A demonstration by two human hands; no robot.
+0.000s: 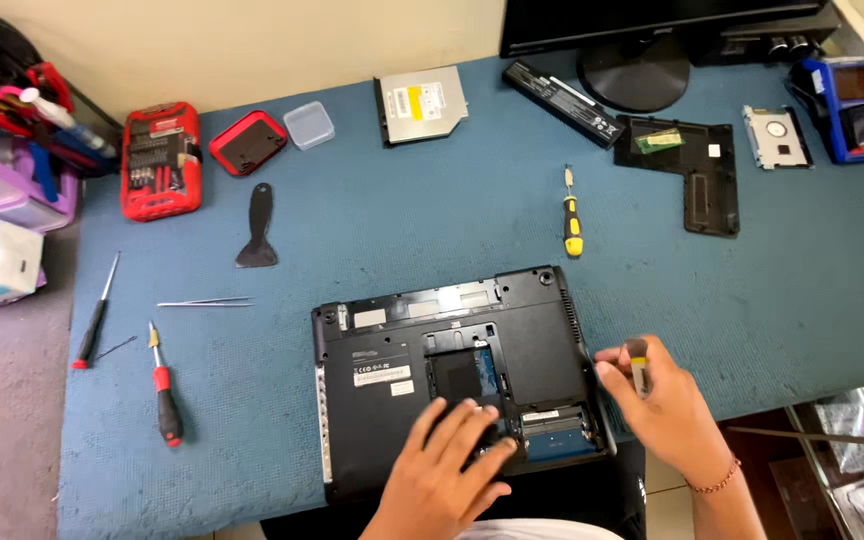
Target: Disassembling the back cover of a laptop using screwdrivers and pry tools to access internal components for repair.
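The laptop [457,375] lay bottom-up on the blue desk [372,220], toward 6 o'clock of the view, with its memory and drive bays uncovered. The left hand [447,470] rested flat on the laptop's near edge, fingers spread and open, holding nothing, the fingertips touching the base beside the open bay. The right hand [657,405] sat at the laptop's right edge, about 4 o'clock, fingers closed around a small tool with a grey and yellow handle [638,365]; its tip could not be made out. A thin bracelet [717,480] circled that wrist.

At 12 o'clock of the laptop, well apart, lay a yellow-handled screwdriver [572,215]. Further toward 12 o'clock lay an optical drive [420,103], a long black battery [564,100], and a monitor base [634,70]. At 1 o'clock lay a black cover panel [697,180] with a memory module [659,140] on it, and beside it a drive caddy [777,137].

At 10 o'clock lay a black scraper [257,228], tweezers [204,301], a red bit case [160,160], a red lid [248,142] and a small clear box [309,125]. At 9 o'clock lay two red-handled screwdrivers [164,395], apart from the laptop.
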